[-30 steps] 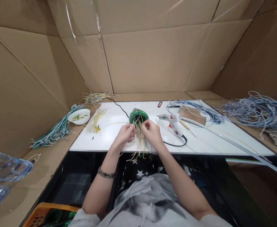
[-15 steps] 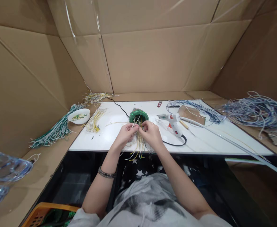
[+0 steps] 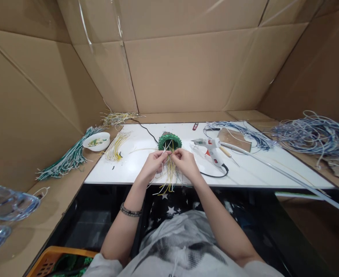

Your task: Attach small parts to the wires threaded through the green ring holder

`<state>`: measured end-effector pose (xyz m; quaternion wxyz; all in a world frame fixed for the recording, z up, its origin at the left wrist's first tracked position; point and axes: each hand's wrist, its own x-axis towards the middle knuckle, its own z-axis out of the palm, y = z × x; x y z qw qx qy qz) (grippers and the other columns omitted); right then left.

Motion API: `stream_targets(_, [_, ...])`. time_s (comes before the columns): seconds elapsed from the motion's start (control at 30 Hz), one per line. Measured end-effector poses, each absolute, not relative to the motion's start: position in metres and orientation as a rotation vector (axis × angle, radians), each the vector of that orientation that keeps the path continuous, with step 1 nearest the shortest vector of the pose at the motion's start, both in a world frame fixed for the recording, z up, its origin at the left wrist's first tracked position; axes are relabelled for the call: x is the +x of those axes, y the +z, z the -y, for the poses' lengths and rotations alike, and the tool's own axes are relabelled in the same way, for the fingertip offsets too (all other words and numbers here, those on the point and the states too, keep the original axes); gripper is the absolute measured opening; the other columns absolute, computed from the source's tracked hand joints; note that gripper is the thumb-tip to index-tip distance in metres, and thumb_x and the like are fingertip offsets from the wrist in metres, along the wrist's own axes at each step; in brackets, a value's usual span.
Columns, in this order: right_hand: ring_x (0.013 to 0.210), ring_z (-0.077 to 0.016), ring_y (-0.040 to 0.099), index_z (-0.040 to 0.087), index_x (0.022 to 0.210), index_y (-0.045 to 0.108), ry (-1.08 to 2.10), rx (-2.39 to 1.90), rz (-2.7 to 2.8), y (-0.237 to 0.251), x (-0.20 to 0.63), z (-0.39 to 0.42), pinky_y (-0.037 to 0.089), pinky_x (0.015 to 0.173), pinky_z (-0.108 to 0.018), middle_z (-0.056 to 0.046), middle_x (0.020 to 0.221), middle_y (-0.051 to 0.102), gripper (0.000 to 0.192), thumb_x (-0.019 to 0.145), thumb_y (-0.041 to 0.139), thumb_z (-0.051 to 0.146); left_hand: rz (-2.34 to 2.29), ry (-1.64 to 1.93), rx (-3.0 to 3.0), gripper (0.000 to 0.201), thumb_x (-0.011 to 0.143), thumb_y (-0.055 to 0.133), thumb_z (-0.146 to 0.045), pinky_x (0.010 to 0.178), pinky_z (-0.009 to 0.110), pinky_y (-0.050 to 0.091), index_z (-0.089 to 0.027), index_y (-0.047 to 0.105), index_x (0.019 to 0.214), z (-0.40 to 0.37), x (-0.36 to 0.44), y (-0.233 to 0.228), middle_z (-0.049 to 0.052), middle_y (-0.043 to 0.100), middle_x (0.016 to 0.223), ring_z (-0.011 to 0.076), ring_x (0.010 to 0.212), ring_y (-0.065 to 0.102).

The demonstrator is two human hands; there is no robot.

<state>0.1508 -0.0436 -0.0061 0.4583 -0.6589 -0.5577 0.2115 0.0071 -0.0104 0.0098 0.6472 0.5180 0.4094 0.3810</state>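
Note:
A small green woven basket [image 3: 170, 141] lies on its side on the white table [image 3: 244, 173], with yellow and white strands [image 3: 169, 175] spilling from its mouth toward me. My left hand [image 3: 153, 165] and my right hand [image 3: 186, 164] meet just in front of the basket. The fingertips of both pinch thin strands from the bunch, close together. The strand ends hang over the table's front edge.
A white hot glue gun [image 3: 212, 151] with a black cord lies right of my hands. A white bowl [image 3: 96, 141] and green-white strand bundles [image 3: 68, 158] lie at the left. Blue-white strand heaps [image 3: 314, 134] fill the right. Cardboard walls surround the table.
My two hands have drawn closer together in front of the basket, fingertips nearly touching. The strands hanging at the table edge shifted slightly.

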Motion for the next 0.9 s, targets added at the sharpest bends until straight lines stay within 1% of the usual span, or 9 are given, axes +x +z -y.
stream_targets(0.1, [0.059, -0.0169, 0.052, 0.024, 0.071, 0.059, 0.528, -1.648, 1.375, -0.004, 0.15, 0.045, 0.036, 0.059, -0.027, 0.005, 0.057, 0.055, 0.013, 0.081, 0.059, 0.033, -0.935, 0.886, 1.182, 0.016, 0.088, 0.074, -0.025, 0.04, 0.017, 0.016, -0.01, 0.078, 0.087, 0.01, 0.008, 0.01, -0.004, 0.046, 0.06, 0.0017, 0.041, 0.026])
stream_targets(0.23, [0.057, -0.0166, 0.047, 0.025, 0.07, 0.057, 0.541, -1.679, 1.39, -0.002, 0.149, 0.047, 0.031, 0.058, -0.027, 0.007, 0.053, 0.049, 0.014, 0.081, 0.061, 0.032, -0.938, 0.9, 1.186, 0.017, 0.086, 0.077, -0.027, 0.04, 0.017, 0.017, -0.011, 0.079, 0.086, 0.01, 0.009, 0.01, -0.004, 0.046, 0.06, 0.0024, 0.042, 0.028])
stream_targets(0.3, [0.056, -0.0165, 0.047, 0.025, 0.068, 0.055, 0.552, -1.689, 1.394, 0.0, 0.149, 0.047, 0.031, 0.058, -0.027, 0.007, 0.052, 0.048, 0.016, 0.082, 0.06, 0.03, -0.939, 0.905, 1.19, 0.017, 0.086, 0.077, -0.028, 0.04, 0.017, 0.017, -0.011, 0.079, 0.087, 0.01, 0.009, 0.01, -0.004, 0.045, 0.06, 0.0026, 0.042, 0.028])
stream_targets(0.43, [0.058, -0.0169, 0.048, 0.025, 0.066, 0.053, 0.554, -1.701, 1.393, 0.001, 0.149, 0.048, 0.031, 0.06, -0.027, 0.006, 0.054, 0.049, 0.02, 0.085, 0.057, 0.027, -0.939, 0.91, 1.202, 0.017, 0.089, 0.071, -0.025, 0.04, 0.017, 0.017, -0.01, 0.079, 0.088, 0.01, 0.009, 0.008, -0.004, 0.045, 0.059, 0.0026, 0.042, 0.028])
stream_targets(0.63, [0.059, -0.0173, 0.05, 0.025, 0.066, 0.054, 0.569, -1.692, 1.384, 0.001, 0.148, 0.047, 0.031, 0.06, -0.027, 0.005, 0.055, 0.052, 0.017, 0.083, 0.058, 0.025, -0.931, 0.904, 1.215, 0.017, 0.091, 0.068, -0.024, 0.04, 0.017, 0.017, -0.01, 0.079, 0.09, 0.009, 0.008, 0.007, -0.004, 0.046, 0.06, 0.0028, 0.043, 0.029])
stream_targets(0.77, [0.06, -0.0169, 0.048, 0.024, 0.065, 0.053, 0.577, -1.651, 1.359, -0.002, 0.149, 0.045, 0.031, 0.061, -0.028, 0.005, 0.055, 0.052, 0.016, 0.08, 0.057, 0.027, -0.932, 0.902, 1.217, 0.017, 0.09, 0.069, -0.025, 0.039, 0.017, 0.017, -0.011, 0.077, 0.084, 0.009, 0.008, 0.008, -0.004, 0.046, 0.06, 0.0027, 0.042, 0.029])
stream_targets(0.9, [0.059, -0.016, 0.048, 0.024, 0.065, 0.053, 0.598, -1.56, 1.32, -0.009, 0.152, 0.042, 0.034, 0.061, -0.028, 0.005, 0.056, 0.051, 0.018, 0.079, 0.055, 0.035, -0.941, 0.916, 1.213, 0.018, 0.088, 0.072, -0.025, 0.039, 0.018, 0.017, -0.012, 0.073, 0.077, 0.01, 0.01, 0.008, -0.003, 0.046, 0.06, 0.0027, 0.041, 0.029])
